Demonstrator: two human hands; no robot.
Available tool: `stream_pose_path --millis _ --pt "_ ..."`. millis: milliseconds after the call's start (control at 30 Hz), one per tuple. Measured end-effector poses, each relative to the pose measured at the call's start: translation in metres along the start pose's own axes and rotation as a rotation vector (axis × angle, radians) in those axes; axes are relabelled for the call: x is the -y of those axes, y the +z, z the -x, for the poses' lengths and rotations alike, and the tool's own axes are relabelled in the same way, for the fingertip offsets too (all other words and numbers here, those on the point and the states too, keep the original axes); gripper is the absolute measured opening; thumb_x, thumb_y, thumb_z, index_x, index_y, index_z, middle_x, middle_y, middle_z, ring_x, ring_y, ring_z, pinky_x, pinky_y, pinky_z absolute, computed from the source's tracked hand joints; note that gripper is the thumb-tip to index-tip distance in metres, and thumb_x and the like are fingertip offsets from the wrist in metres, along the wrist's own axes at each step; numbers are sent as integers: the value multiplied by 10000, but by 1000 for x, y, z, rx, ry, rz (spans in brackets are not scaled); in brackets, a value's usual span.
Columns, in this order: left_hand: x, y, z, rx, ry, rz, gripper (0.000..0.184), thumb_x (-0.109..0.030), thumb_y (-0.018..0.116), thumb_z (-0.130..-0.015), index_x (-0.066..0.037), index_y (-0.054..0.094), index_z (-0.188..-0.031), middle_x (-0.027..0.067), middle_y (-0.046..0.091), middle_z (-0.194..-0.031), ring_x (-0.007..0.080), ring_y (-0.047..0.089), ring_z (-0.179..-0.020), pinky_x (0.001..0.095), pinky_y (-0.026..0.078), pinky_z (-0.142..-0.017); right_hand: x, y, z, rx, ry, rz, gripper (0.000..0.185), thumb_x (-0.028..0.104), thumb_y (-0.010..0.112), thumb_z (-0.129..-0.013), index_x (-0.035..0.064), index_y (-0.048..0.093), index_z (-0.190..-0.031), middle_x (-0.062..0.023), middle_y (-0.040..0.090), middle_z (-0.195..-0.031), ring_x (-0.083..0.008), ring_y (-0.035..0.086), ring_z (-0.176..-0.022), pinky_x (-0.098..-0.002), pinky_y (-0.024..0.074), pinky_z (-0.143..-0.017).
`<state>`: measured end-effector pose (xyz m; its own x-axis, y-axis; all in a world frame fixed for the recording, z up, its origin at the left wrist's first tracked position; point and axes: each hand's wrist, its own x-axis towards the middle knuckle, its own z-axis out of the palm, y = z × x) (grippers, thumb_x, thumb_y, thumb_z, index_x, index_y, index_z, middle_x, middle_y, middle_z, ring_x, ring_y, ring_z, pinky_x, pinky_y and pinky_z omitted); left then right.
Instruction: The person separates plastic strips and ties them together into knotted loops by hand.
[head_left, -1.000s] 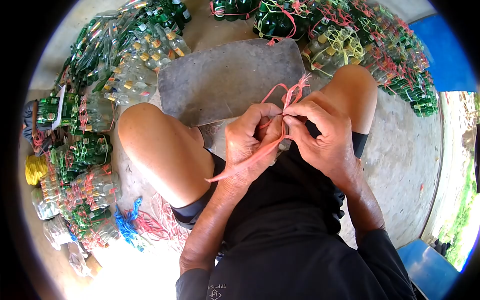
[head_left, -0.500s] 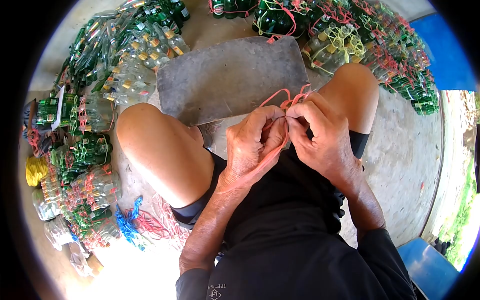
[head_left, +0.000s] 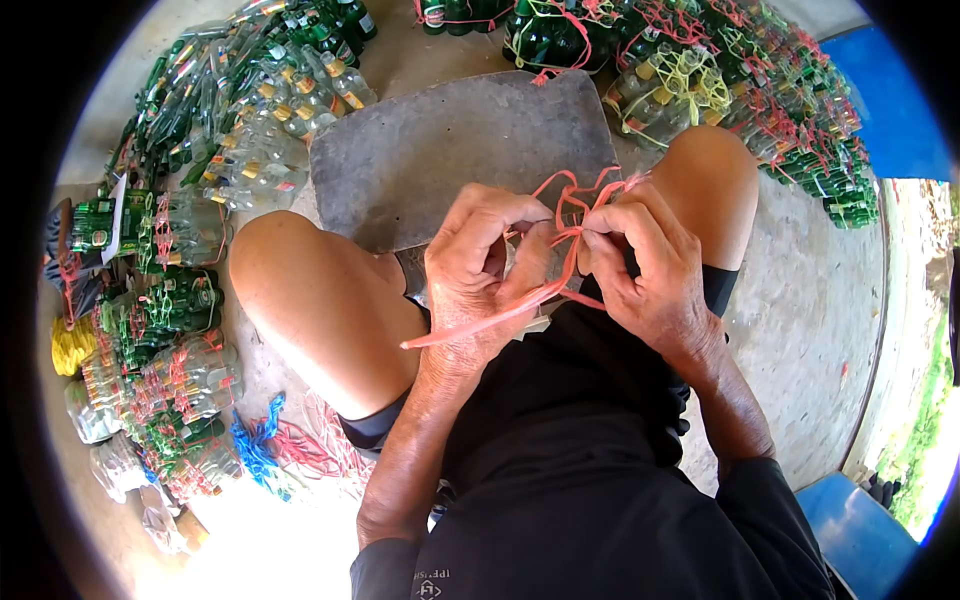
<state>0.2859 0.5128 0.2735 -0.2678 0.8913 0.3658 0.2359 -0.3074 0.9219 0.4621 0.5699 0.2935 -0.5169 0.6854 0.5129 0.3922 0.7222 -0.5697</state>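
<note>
Pink plastic twine [head_left: 490, 322] runs between my hands above my lap, with loops and a knot near the fingertips. My left hand [head_left: 490, 265] is closed on the twine, thumb and fingers pinched, and a loose tail lies across its wrist. Close by on the right, my right hand [head_left: 640, 265] pinches the twine beside the knot. A small gap separates the two sets of fingertips. Several twine loops stick out beyond the fingers, toward the grey board.
A grey board [head_left: 460, 150] lies on the floor past my knees. Loose glass bottles [head_left: 265, 150] are piled at the upper left. Tied bottle bundles [head_left: 185, 370] stand at the left, others [head_left: 670, 95] at the upper right. Blue twine [head_left: 257, 448] lies at the lower left.
My left hand has moved a little left, away from my right hand. The twine loops between them have opened out, and the knot now shows.
</note>
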Motion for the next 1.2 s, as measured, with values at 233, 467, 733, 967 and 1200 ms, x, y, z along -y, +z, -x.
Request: stream_pose_path --millis 233,467,733,967,1200 --pt "-6 -3 -1 169 -144 -48 106 46 741 -888 -12 721 -974 4 621 -868 23 527 -703 202 406 -552 -3 3 -2 -4 -20 -4 211 -85 704 -812 32 593 -947 -97 561 -844 -292 601 -664 -391 490 -553" --pt "-5 -6 2 157 -463 379 96 29 701 -951 46 726 -1042 25 696 -905 47 587 -767 219 486 -652 3 2 -5 6 4 -50 197 -78 711 -828 32 596 -945 -99 575 -856 -294 607 -675 -390 490 -558" --pt "5 -9 7 176 -397 290 102 44 711 -947 37 731 -1046 24 710 -897 68 646 -804 217 540 -709 3 3 -3 63 15 -84 163 -52 703 -854 29 599 -949 -104 591 -876 -307 626 -721 -395 501 -592" --pt "2 -8 6 179 -226 9 189 91 738 -852 -32 742 -996 -40 677 -828 -12 488 -635 180 378 -542 2 -2 -5 175 20 -34 128 -6 683 -891 32 585 -964 -104 565 -876 -323 614 -721 -412 497 -599" --pt "3 -1 9 144 -135 -48 150 101 698 -808 -37 672 -859 -49 600 -734 -8 459 -590 195 364 -514 4 -10 -9 342 34 -21 159 -10 684 -859 34 578 -969 -110 579 -911 -329 631 -773 -428 500 -637"
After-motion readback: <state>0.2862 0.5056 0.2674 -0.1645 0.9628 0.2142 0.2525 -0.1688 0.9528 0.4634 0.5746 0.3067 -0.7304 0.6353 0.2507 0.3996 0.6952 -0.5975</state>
